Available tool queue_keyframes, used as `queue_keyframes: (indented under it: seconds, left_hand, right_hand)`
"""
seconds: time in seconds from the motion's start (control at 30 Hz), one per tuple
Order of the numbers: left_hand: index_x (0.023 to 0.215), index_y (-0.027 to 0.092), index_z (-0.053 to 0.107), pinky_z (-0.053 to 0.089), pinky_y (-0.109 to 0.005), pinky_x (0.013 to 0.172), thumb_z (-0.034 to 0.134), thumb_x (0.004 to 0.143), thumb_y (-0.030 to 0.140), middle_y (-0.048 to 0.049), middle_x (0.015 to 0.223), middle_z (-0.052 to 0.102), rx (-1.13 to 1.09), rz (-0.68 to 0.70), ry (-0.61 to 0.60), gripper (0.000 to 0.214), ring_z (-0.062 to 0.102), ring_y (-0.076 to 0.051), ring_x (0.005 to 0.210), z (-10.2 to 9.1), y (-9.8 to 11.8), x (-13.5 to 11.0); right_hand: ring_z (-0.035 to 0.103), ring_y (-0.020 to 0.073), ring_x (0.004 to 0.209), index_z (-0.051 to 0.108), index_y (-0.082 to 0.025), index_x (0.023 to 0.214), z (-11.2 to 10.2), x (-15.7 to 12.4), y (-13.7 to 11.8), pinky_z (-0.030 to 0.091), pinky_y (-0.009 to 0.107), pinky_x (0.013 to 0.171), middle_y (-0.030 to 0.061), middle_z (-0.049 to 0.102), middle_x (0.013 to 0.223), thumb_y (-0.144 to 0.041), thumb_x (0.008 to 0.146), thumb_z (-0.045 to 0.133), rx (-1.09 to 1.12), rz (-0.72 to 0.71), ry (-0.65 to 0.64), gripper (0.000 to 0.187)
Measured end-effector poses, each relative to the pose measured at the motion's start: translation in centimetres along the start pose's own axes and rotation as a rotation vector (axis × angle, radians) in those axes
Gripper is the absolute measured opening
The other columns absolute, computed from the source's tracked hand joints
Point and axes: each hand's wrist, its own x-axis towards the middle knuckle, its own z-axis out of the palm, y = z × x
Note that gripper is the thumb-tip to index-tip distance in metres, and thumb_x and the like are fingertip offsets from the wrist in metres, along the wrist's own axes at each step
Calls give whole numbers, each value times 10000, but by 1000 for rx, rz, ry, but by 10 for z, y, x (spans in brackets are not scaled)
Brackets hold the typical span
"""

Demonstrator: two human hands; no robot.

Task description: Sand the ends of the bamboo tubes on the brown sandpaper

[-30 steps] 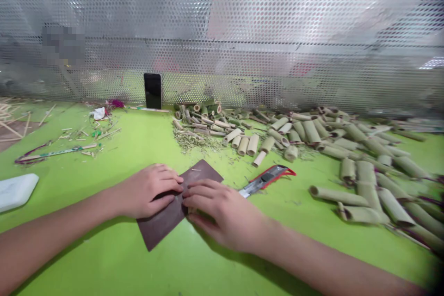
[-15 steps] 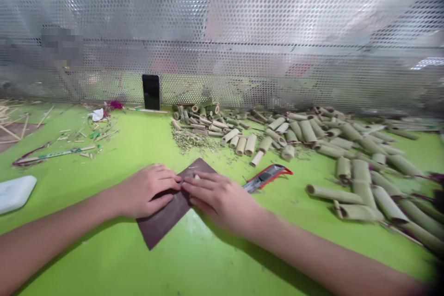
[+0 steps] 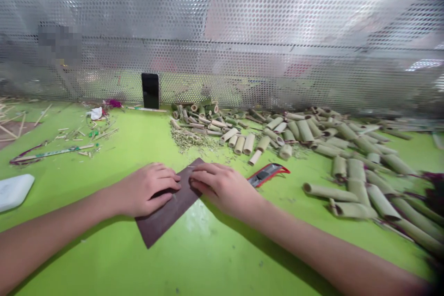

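Right hand (image 3: 222,187) slid nearer left hand (image 3: 147,189), both flat on sandpaper (image 3: 163,224) near a cutter (image 3: 267,175).

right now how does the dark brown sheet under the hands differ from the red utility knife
The dark brown sheet is broad and flat, while the red utility knife is smaller and narrow. The sheet is one dull colour; the knife is red with a grey metal part. The left hand and right hand rest on the sheet, while the knife lies untouched to its right. Both lie on the green table top.
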Motion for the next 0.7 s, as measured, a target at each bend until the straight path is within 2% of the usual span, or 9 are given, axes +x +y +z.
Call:
queue_keyframes:
  seconds: [0.07, 0.2, 0.27, 0.37, 0.5, 0.6, 0.7]
  left_hand:
    - [1218, 204, 674, 437, -484, 1102, 514, 1011, 261, -90, 1283, 693, 1, 0, -2, 268, 623, -261, 1196, 0, 0, 0]
    - [1216, 192, 670, 428, -486, 1110, 523, 1011, 261, -95, 1288, 691, -2, -4, -14, 261, 620, -261, 1203, 0, 0, 0]
    - [1222, 189, 663, 429, -490, 1107, 529, 1006, 266, -100, 1286, 689, 7, -18, -19, 265, 623, -266, 1193, 0, -1, 0]
    - [1225, 187, 659, 433, -494, 1099, 526, 1003, 266, -103, 1299, 680, 20, -28, -25, 271, 621, -271, 1189, 0, -1, 0]
    - [1245, 185, 649, 424, -501, 1110, 500, 1016, 268, -101, 1317, 672, 23, -28, -37, 285, 612, -269, 1204, -1, -1, 0]
    - [1249, 183, 649, 411, -510, 1124, 497, 1021, 270, -96, 1335, 666, 25, -41, -56, 288, 606, -270, 1223, -1, 0, 0]
    - [1233, 186, 656, 391, -506, 1145, 503, 1020, 267, -89, 1330, 671, 14, -36, -58, 274, 604, -264, 1229, -1, 0, 0]
  right_hand:
    - [713, 214, 948, 766, -198, 1033, 1, -2, -4, 616, 369, 842, 62, 751, 1078, -187, 987, 613, 7, 7, 2, 160]
    - [700, 198, 1063, 731, -184, 1174, 6, -6, -17, 520, 387, 1080, 51, 753, 1165, -232, 1026, 562, 141, -145, 20, 230]
    - [687, 213, 1101, 721, -188, 1212, 7, -5, -17, 493, 410, 1107, 53, 742, 1204, -237, 1032, 545, 106, -111, 31, 257]
    - [659, 262, 1077, 711, -204, 1252, 6, -2, -11, 543, 455, 978, 81, 730, 1183, -265, 1027, 550, -51, -3, 8, 283]
    - [635, 254, 916, 701, -191, 1250, 2, -1, -4, 543, 390, 780, 92, 724, 1002, -221, 991, 601, -180, 28, -40, 279]
    - [627, 205, 819, 726, -164, 1112, 2, -3, -5, 516, 341, 744, 60, 726, 914, -162, 984, 599, -113, 16, -10, 180]
    - [607, 181, 767, 740, -184, 993, 2, -5, -7, 490, 330, 728, 27, 715, 860, -194, 979, 625, -11, -103, -14, 117]
